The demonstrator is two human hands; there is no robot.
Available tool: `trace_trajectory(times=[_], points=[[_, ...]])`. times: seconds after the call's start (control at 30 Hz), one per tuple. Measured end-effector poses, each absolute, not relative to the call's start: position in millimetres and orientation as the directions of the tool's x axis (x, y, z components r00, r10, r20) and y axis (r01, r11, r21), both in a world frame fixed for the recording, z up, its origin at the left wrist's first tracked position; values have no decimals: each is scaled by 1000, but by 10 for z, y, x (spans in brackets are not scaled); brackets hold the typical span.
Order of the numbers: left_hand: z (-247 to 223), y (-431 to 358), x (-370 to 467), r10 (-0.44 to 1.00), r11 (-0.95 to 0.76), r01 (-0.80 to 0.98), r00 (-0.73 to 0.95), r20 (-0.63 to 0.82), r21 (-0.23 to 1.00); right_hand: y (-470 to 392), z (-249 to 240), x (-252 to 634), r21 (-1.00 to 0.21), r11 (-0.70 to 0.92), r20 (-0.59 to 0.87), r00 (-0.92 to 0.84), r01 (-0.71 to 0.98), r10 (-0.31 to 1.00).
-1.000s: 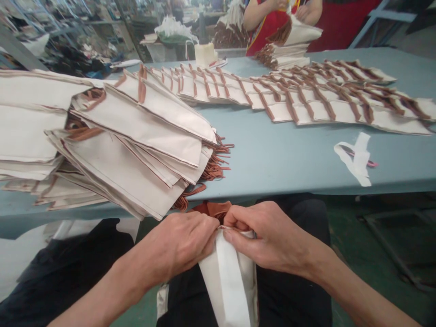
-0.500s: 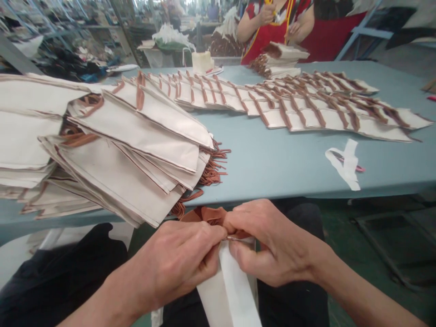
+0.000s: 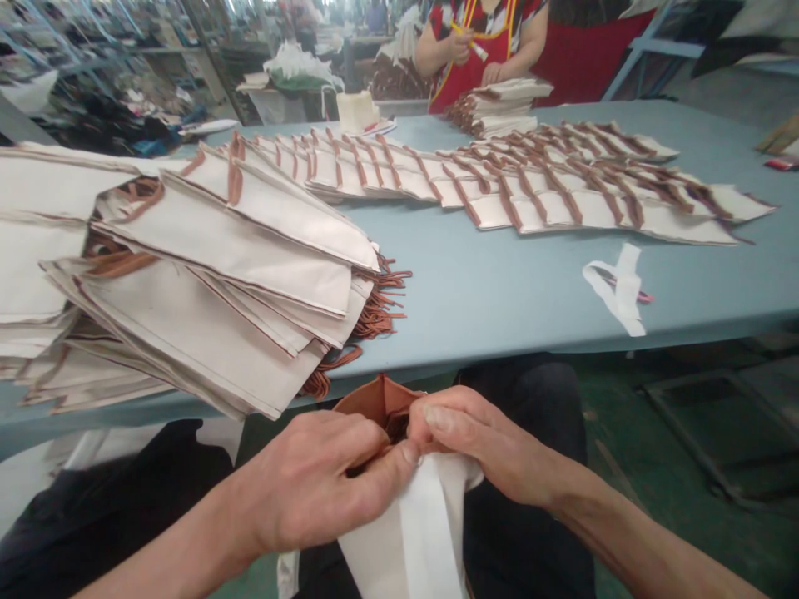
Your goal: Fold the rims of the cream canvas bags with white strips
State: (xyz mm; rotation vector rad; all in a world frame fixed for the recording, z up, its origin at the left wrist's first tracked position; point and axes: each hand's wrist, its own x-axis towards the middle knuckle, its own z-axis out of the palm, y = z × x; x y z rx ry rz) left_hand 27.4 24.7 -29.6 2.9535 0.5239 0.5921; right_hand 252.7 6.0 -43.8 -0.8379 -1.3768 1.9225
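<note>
Between my knees hangs a cream fabric bag (image 3: 374, 549) with a brown lining at its mouth and a white strip (image 3: 430, 532) running down its front. My left hand (image 3: 325, 470) is closed on the left part of the bag's edge, thumb lying over the top of the strip. Close beside it, my right hand (image 3: 468, 437) pinches the same edge with bent fingers. The brown lining (image 3: 374, 399) bulges up beyond both hands. Whatever lies between the fingertips is hidden.
Stacked cream pieces with brown trim (image 3: 237, 249) cover the table's left side. A long overlapping row (image 3: 530, 191) stretches rightward. A white strip (image 3: 617, 291) lies over a pink-handled tool. Across the blue table (image 3: 487, 308), a person in a red apron (image 3: 474, 50) holds a yellow object.
The left thumb has come up over the bag's edge, and the right hand's thumb has moved on top. More brown lining stands open. The view has shifted slightly.
</note>
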Motion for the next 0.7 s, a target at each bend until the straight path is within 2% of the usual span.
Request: trace_trajectory(times=[0.1,0.2,0.3,0.4,0.5,0.57,0.7], points=[[-342,250,261,334,-939,255,837,433,231,22,-434,2523,-938,-312,-158,-610,-153,776],[-341,220,214,432,-872,217,763,482,438,10,-290,2552,-982,-179,-102,-626,-61,773],[-242,178,180,591,-726,311,738,325,613,-10,-97,2594,-988,65,-35,-606,141,795],[-69,190,227,594,-646,343,787,166,682,-32,24,2620,-896,318,101,-555,309,826],[55,248,331,554,-637,349,827,94,687,-38,54,2639,-793,483,218,-566,372,795],[55,277,391,505,-694,316,854,125,646,-36,43,2655,-751,526,237,-581,399,778],[-97,278,417,427,-866,295,856,291,404,-43,-27,2674,-704,527,206,-573,476,793]])
